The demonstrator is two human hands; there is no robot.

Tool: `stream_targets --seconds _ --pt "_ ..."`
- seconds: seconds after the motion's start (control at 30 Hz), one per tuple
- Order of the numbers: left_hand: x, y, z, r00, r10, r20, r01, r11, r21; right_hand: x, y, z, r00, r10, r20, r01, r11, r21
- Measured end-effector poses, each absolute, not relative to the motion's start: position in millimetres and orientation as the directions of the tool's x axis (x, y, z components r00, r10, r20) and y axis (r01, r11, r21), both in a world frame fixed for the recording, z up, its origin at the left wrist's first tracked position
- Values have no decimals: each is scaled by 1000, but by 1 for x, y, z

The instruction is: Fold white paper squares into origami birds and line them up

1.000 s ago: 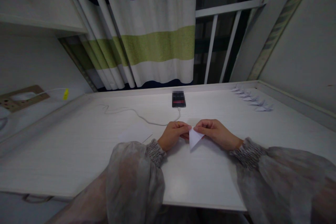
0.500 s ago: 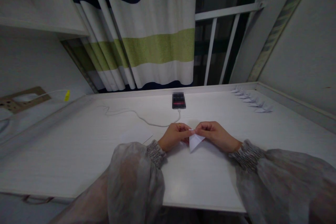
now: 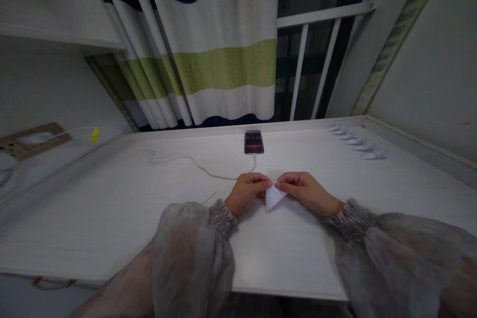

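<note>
A small folded piece of white paper (image 3: 275,198) hangs point-down between my hands, just over the white desk (image 3: 286,258). My left hand (image 3: 248,191) pinches its upper left edge between thumb and fingers; a ring shows on one finger. From the other side, my right hand (image 3: 307,191) pinches the top right edge. The two thumbs almost meet at the top of the paper. Some fingertips are hidden behind it.
A phone (image 3: 254,142) with a blurred screen lies at the desk's back, a white cable (image 3: 197,165) running left from it. Several folded paper figures (image 3: 357,141) stand in a row at the back right. A paper sheet (image 3: 194,193) lies beside my left forearm.
The folded paper has tilted slightly, its lower tip moving a little left and up. My fingers have shifted slightly along its top edge; both hands still pinch it.
</note>
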State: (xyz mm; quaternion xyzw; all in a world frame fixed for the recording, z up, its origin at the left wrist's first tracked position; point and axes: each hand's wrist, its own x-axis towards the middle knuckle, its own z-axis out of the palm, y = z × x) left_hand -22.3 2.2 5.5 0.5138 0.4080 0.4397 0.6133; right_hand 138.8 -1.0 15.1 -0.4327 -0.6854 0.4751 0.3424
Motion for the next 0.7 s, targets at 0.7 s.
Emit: stream_targets --seconds 0.7 --pt "-24 6 1 293 956 13 -87 13 996 139 1 15 -322 946 31 279 126 -952"
